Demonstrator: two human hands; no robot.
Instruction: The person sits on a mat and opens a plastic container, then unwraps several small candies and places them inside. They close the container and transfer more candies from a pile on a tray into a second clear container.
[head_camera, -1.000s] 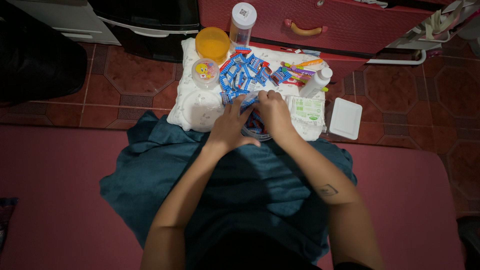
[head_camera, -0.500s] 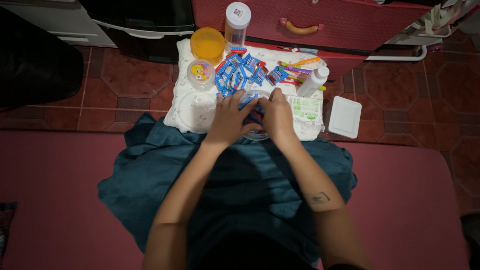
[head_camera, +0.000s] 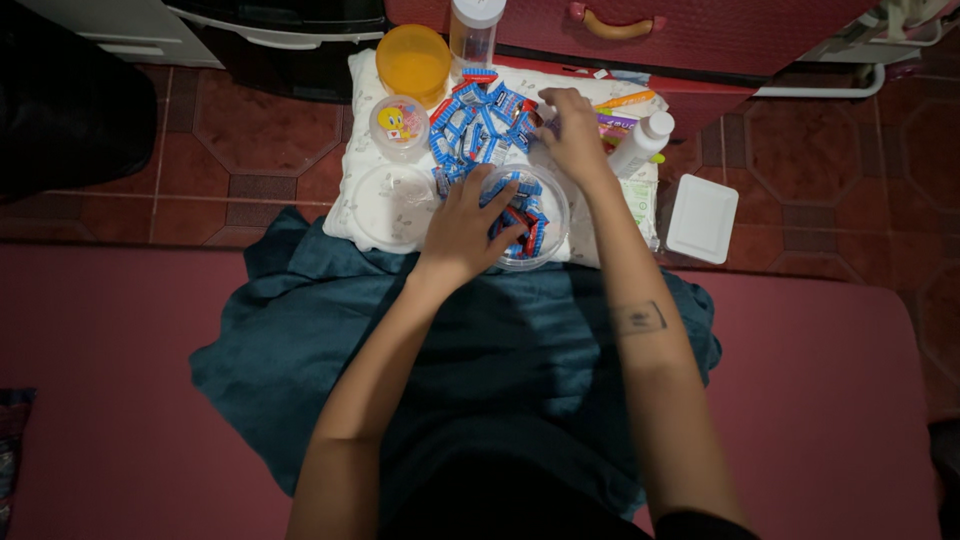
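The right hand (head_camera: 574, 128) has left the clear round tub (head_camera: 521, 216), where both hands were bunched half a second ago, and now reaches beyond it to the far edge of the heap of blue-and-red packets (head_camera: 478, 128) on the white pillow (head_camera: 372, 215); its fingers are curled down over the packets, but whether it has hold of one I cannot tell. The left hand (head_camera: 463, 229) has stayed at the tub, lying spread and loosely open on its near-left rim, pinching nothing I can see. The tub, already partly filled with packets, sits just on the near side of the heap.
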